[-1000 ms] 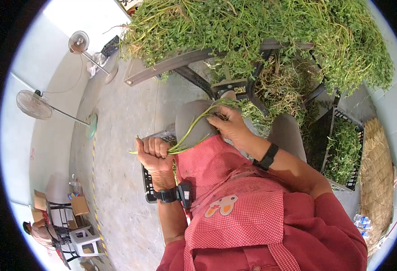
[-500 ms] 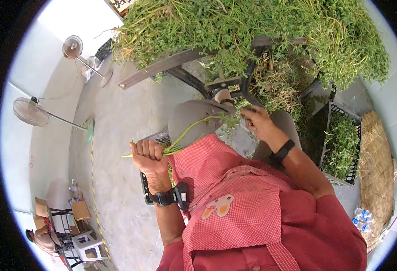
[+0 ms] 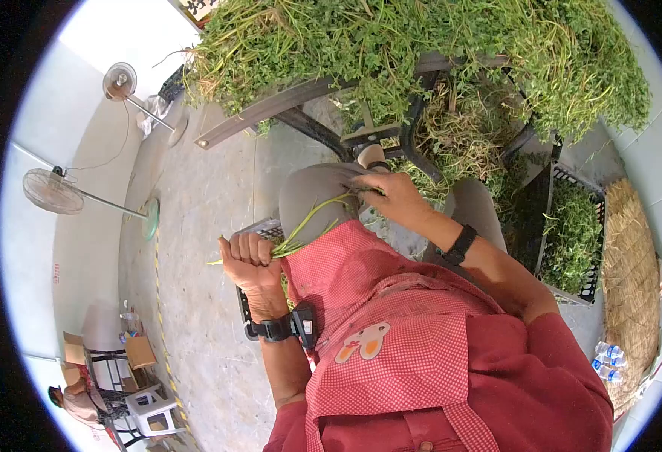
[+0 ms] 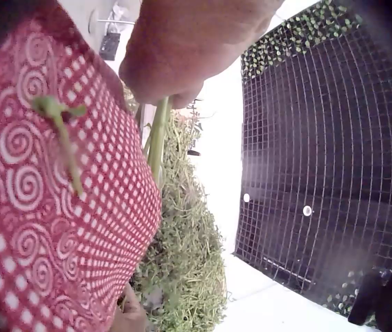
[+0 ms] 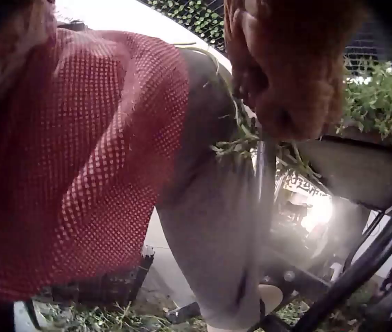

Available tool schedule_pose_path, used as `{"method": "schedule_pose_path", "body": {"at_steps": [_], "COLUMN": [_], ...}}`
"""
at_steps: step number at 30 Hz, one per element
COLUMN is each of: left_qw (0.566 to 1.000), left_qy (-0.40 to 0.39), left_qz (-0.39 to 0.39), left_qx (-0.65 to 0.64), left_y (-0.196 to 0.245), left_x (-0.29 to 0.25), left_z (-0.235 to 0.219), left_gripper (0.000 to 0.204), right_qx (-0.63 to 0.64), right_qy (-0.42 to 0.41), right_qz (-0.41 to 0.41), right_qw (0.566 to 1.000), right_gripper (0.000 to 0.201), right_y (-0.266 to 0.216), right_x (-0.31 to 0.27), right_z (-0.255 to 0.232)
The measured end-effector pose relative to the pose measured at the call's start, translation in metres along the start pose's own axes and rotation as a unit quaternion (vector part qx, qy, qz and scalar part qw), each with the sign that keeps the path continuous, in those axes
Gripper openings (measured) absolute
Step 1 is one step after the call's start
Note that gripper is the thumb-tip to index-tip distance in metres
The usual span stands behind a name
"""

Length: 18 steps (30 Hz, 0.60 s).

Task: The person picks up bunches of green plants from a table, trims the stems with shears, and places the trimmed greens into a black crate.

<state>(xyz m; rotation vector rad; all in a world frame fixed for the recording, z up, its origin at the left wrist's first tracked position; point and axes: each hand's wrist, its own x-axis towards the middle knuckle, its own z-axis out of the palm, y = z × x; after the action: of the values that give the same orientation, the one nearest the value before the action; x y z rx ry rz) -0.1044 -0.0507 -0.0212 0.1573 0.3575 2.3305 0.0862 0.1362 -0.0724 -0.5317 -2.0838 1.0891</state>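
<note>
Stems (image 3: 312, 218) of green herb run between both hands, across our lap over the red checked apron (image 3: 391, 339). Left hand (image 3: 249, 260) makes a tight fist round the cut ends, grip fully closed on the small bunch; the left wrist view shows stalks (image 4: 158, 138) coming out below the fist. Right hand (image 3: 391, 197) sits at the leafy tips near the knee, fingers curled and pinching them; the right wrist view shows sprigs (image 5: 241, 142) under the curled fingers (image 5: 279, 90). We see a big herb pile (image 3: 421, 45) on the bench (image 3: 270, 109) ahead, black crate (image 3: 572, 241) of greens to the right, another crate (image 3: 259, 230) under the left hand, two fans (image 3: 52, 188) on the floor at left.
</note>
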Motion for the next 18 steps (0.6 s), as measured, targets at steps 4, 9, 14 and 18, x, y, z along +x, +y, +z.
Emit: {"method": "schedule_pose_path", "body": {"at_steps": [4,9,14,18], "left_qw": [1.0,0.999,1.0,1.0], "left_qy": [-0.005,-0.037,-0.02,-0.021], "left_qz": [0.003,-0.015,-0.001,0.016], "left_qx": [0.007,0.003,0.006,0.001], "left_y": [0.0,0.003,0.002,-0.006], "left_x": [0.0,0.001,0.001,0.0], "left_z": [-0.001,-0.008,-0.008,0.006], "left_gripper": [0.051,0.051,0.051,0.051], "right_qx": [-0.063,-0.044,0.0,-0.029], "right_qy": [-0.019,-0.051,-0.037,0.047], "right_qz": [-0.041,0.004,0.113,0.115], "right_qw": [0.997,0.998,0.993,0.992], "right_gripper": [0.023,0.02,0.021,0.017], "right_y": [0.001,0.001,0.012,0.038], "right_x": [0.005,0.006,0.006,0.003], "right_z": [0.005,0.008,0.006,0.003]}}
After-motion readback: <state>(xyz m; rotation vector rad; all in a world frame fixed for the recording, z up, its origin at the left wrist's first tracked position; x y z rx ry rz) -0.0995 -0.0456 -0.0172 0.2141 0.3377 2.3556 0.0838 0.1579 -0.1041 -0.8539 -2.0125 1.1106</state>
